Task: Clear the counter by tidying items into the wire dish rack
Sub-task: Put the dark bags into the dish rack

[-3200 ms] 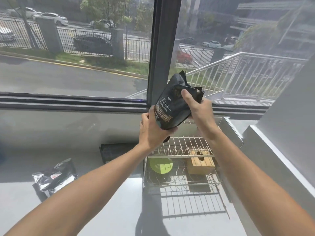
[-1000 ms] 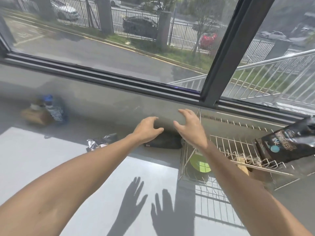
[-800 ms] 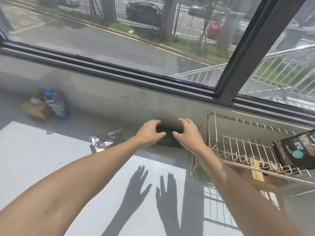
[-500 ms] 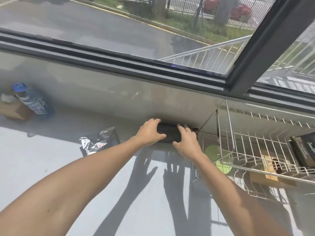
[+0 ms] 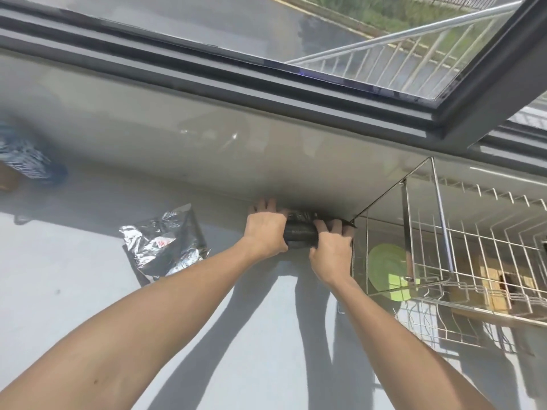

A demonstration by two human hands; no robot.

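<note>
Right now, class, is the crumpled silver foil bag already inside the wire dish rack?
No, the silver foil bag lies on the counter, left of both hands, well apart from the wire dish rack.

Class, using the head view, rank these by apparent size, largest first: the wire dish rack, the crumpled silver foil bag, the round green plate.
1. Wire dish rack
2. Crumpled silver foil bag
3. Round green plate, partly hidden behind the rack's wires, so its full extent is unsure.
</note>
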